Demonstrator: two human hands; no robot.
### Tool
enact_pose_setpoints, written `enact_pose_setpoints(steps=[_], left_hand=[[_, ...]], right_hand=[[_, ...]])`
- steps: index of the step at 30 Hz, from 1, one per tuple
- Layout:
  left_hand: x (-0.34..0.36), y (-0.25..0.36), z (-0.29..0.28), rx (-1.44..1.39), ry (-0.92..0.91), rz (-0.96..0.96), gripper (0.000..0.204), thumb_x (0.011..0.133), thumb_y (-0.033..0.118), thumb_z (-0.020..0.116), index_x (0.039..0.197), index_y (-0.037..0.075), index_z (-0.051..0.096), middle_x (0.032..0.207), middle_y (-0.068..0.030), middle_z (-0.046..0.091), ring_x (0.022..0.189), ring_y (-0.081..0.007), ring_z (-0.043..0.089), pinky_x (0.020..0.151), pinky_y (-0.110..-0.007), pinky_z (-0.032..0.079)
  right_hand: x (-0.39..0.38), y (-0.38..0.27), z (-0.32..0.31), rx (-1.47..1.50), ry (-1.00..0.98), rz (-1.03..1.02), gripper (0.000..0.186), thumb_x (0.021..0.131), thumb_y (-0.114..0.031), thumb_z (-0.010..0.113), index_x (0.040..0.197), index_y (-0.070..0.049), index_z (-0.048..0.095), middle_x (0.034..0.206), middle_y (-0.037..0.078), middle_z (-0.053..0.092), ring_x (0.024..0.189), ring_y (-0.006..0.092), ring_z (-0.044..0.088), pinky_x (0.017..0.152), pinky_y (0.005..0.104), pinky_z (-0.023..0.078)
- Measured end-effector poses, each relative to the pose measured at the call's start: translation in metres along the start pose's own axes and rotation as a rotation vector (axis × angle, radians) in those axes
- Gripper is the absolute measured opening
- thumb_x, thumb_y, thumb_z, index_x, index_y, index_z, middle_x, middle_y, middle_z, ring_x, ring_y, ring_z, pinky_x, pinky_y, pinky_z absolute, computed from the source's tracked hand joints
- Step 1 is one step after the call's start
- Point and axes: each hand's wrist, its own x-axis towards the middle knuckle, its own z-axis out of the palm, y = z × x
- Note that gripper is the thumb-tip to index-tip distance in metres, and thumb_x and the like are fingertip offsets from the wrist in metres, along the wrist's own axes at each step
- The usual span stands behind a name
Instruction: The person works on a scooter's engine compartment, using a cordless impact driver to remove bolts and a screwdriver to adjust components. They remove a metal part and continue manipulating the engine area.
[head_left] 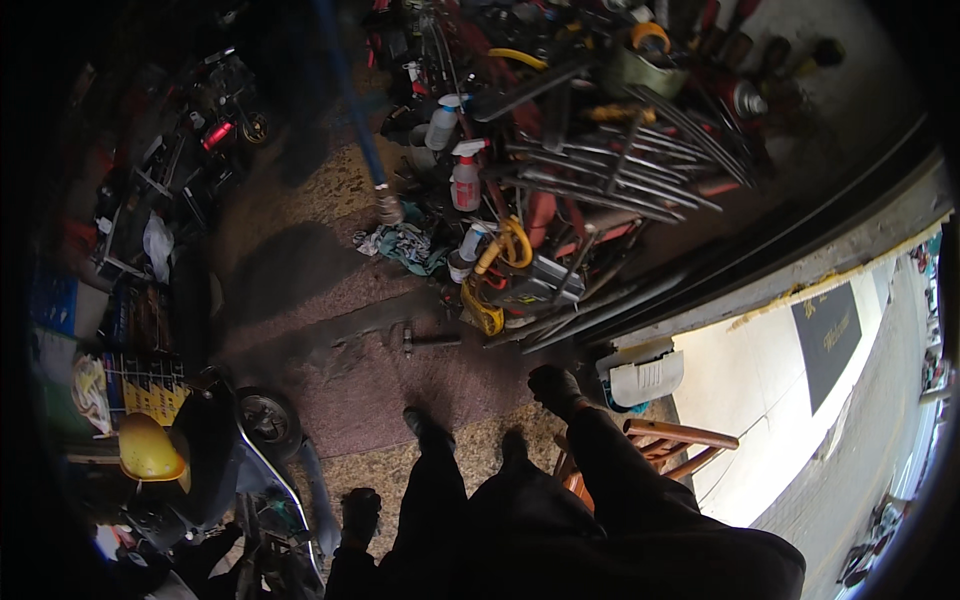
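Note:
My right hand [556,390], in a dark glove, is held out over the floor with its fingers curled in. Whatever it holds, if anything, does not show. It is nearest to a pale vented plastic cover [646,377] and the reddish-brown wooden chair [682,440]. Low on the left hangs my left hand [361,515], also dark; its fingers are too dim to make out. It is beside the parked scooter [268,420]. A hammer [432,342] lies on the reddish mat [350,375] ahead of my feet, apart from both hands.
Metal bars [610,170] and tools heap up ahead right, with a red-labelled spray bottle [466,185] and rags [405,245] at their edge. A blue pole [352,100] stands ahead. A yellow helmet [153,447] is at left. The doorway sill [790,300] borders the right.

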Motion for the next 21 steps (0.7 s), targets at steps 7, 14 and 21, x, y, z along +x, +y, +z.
enact_pose_setpoints(steps=[7, 14, 21], left_hand=[[0.081, -0.072, -0.028, -0.652, 0.036, -0.583, 0.019, 0.090, 0.021, 0.063, 0.105, 0.009, 0.060, 0.084, -0.0042, 0.062, 0.075, -0.0175, 0.063, 0.064, -0.033, 0.052], [0.166, -0.165, -0.131, -0.920, 0.030, -0.551, 0.010, 0.090, 0.010, 0.055, 0.083, 0.016, 0.052, 0.070, 0.0022, 0.050, 0.054, -0.0122, 0.050, 0.048, -0.028, 0.039], [0.193, -0.223, -0.195, -0.994, 0.251, -0.470, 0.020, 0.090, 0.026, 0.056, 0.101, 0.009, 0.055, 0.088, -0.0111, 0.058, 0.065, -0.0216, 0.056, 0.049, -0.037, 0.047]], right_hand=[[0.095, -0.046, -0.028, 0.013, -0.166, 0.139, 0.012, 0.084, -0.021, 0.060, 0.080, -0.012, 0.065, 0.083, 0.007, 0.063, 0.084, 0.0273, 0.064, 0.067, 0.0395, 0.052], [0.189, -0.115, -0.024, 0.396, -0.168, 0.422, 0.024, 0.092, -0.029, 0.055, 0.094, -0.007, 0.066, 0.100, 0.011, 0.065, 0.096, 0.0301, 0.062, 0.079, 0.0417, 0.051], [0.251, -0.149, -0.080, 0.232, 0.020, 0.319, 0.032, 0.091, -0.029, 0.057, 0.110, -0.005, 0.065, 0.110, 0.015, 0.066, 0.099, 0.0314, 0.064, 0.083, 0.0423, 0.051]])
